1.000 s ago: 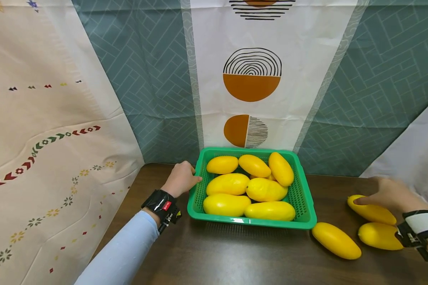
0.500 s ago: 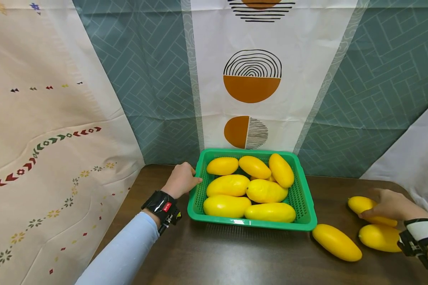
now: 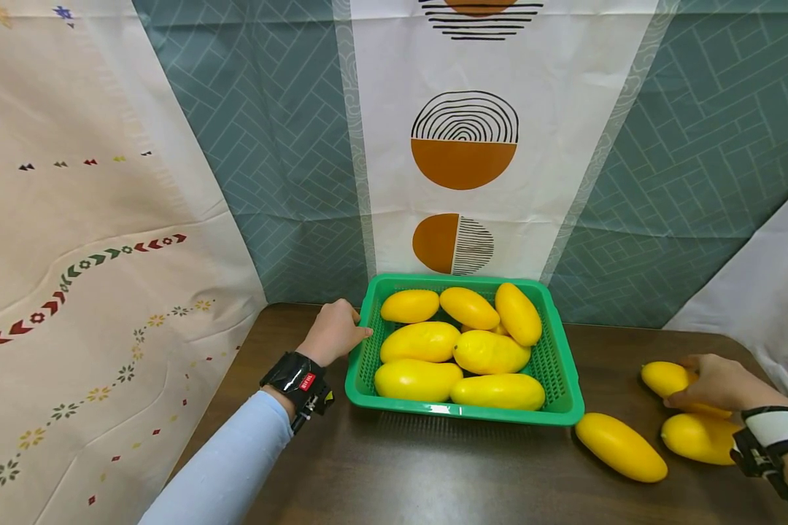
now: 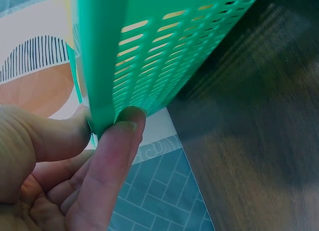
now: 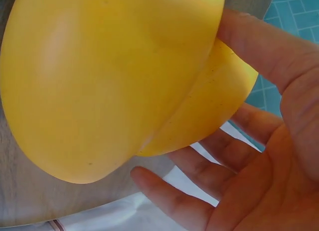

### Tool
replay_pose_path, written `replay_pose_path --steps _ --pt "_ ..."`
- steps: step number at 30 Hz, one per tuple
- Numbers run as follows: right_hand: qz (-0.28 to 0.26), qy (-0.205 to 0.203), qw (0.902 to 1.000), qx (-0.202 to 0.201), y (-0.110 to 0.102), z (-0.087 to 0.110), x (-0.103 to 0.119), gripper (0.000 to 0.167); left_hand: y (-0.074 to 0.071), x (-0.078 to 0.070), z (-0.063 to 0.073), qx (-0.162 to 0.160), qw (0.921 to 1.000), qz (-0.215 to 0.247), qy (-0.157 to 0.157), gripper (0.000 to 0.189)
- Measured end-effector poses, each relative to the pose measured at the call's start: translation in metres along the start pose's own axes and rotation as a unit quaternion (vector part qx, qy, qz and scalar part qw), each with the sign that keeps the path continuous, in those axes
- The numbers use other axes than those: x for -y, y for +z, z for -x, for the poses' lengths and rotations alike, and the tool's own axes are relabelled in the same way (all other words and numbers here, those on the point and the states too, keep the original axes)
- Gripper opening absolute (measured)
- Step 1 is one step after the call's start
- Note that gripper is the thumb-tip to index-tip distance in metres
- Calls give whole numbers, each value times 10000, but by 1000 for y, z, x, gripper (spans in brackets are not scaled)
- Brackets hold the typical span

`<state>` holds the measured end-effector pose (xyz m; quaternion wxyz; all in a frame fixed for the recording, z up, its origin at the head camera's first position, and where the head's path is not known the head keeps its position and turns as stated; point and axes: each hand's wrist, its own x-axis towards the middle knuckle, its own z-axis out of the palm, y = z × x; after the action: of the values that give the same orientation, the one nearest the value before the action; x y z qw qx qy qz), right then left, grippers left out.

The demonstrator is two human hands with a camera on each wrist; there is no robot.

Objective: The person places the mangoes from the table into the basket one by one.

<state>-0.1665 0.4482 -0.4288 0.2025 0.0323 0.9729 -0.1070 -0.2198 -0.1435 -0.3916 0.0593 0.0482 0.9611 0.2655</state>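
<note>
In the head view, a green plastic basket [image 3: 462, 413] holds several yellow mangoes [image 3: 420, 341]. My left hand [image 3: 331, 332] pinches its left rim between thumb and fingers; the left wrist view shows the basket's slotted wall [image 4: 164, 52] beside the fingertips. Over on the right, my right hand [image 3: 719, 383] grips a mango [image 3: 663, 378] lying on the table, thumb on one side and fingers on the other. A second mango [image 3: 699, 439] lies just nearer, partly hiding the gripped one in the right wrist view. A third mango [image 3: 620, 446] rests by the basket's front right corner.
Everything stands on a dark brown table [image 3: 433, 474]. Behind it hangs a patterned teal and white cloth [image 3: 460, 204], close to the basket's back edge. A cream patterned cloth [image 3: 105, 306] borders the left side, and white cloth hangs at the far right.
My right hand has come down onto the far mango and its fingers have closed round it. The left hand and the basket stay in place.
</note>
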Motion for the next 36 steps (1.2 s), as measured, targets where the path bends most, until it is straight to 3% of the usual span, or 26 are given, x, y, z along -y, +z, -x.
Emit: replay_pose_path --steps 18,30,36 --pt "92 -46 9998 -193 1 -1 3 105 0 1 0 -10 10000 7 60 46" --pt "122 -106 9990 -425 -5 0 19 103 1 0 0 -58 9999 -60 84 43" --pt "118 -326 9972 -661 -9 3 31 99 0 0 0 -90 9999 -67 62 39"
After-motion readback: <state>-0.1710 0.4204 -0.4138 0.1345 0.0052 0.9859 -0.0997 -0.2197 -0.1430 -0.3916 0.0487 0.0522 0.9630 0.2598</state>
